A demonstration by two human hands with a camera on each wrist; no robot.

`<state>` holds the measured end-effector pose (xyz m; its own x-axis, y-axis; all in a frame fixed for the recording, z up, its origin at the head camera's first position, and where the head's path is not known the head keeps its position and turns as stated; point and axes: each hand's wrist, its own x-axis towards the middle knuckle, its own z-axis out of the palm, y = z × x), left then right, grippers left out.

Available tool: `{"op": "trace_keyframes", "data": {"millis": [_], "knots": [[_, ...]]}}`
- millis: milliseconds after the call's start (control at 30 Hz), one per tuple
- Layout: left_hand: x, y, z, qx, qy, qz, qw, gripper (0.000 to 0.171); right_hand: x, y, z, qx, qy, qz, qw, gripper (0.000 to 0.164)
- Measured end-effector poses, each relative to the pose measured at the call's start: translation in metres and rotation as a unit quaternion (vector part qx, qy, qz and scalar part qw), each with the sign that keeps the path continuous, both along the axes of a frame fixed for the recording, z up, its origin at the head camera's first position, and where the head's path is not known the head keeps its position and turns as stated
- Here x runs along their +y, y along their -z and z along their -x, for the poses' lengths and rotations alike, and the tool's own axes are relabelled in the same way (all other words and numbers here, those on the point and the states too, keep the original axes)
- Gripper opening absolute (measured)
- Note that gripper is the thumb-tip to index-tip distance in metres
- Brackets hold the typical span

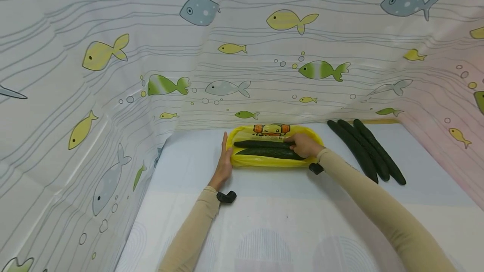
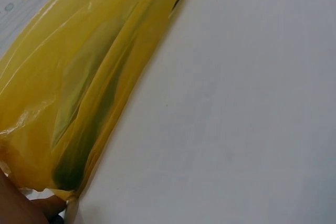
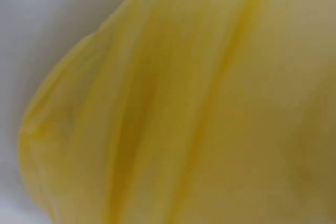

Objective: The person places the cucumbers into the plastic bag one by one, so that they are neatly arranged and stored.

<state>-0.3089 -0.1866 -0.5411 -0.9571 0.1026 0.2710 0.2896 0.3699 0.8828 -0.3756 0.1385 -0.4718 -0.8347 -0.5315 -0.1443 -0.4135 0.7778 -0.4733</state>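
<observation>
A yellow plastic bag (image 1: 261,163) with a cartoon print lies open on the table, its mouth spread wide. Two long dark green cucumbers lie side by side in it, an upper cucumber (image 1: 257,144) and a lower cucumber (image 1: 268,153). My left hand (image 1: 223,163) holds the bag's left edge, and its fingers show low in the left wrist view beside the bag's gathered corner. Reaching in over the right rim, my right hand (image 1: 304,145) grips the upper cucumber near its right end. The right wrist view is filled by the yellow bag (image 3: 157,103), which hides that hand there.
Three more cucumbers (image 1: 364,150) lie slanted together on the table at the right of the bag. A fish-patterned curtain (image 1: 257,70) rises behind and on both sides. The pale table (image 1: 264,213) stretches toward me.
</observation>
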Motion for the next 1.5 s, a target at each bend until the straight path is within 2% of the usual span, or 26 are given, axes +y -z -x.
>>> {"op": "trace_keyframes", "data": {"millis": [167,500,667,833,1000,1233,1367,1500], "knots": [[0.001,0.002,0.000,-0.010,-0.008,0.007,0.9999,0.063,0.005,-0.013,-0.010,0.012,-0.006,0.008,1.000,0.042],[0.003,0.000,0.003,-0.012,-0.009,0.011,0.9998,0.064,0.042,-0.053,-0.027,0.106,0.028,0.057,0.992,0.026],[-0.001,0.000,0.003,-0.016,-0.021,0.009,0.9996,0.064,0.068,-0.072,-0.032,0.113,0.064,0.025,0.991,0.029],[-0.001,-0.001,0.001,-0.029,-0.027,0.007,0.9992,0.068,0.104,-0.083,-0.036,0.089,0.096,-0.011,0.991,0.035],[-0.002,0.000,0.001,-0.037,-0.031,0.015,0.9987,0.070,0.155,-0.080,-0.043,0.072,0.098,-0.062,0.991,0.046],[-0.004,-0.003,0.000,-0.030,-0.034,0.016,0.9989,0.069,0.224,-0.065,-0.055,0.036,0.125,-0.113,0.985,0.065],[-0.003,-0.005,-0.001,-0.031,-0.031,0.016,0.9989,0.069,0.251,-0.055,-0.063,0.020,0.137,-0.124,0.983,0.072],[-0.001,-0.004,-0.002,-0.035,-0.029,0.023,0.9987,0.069,0.268,-0.043,-0.073,-0.007,0.144,-0.114,0.983,0.073]]}}
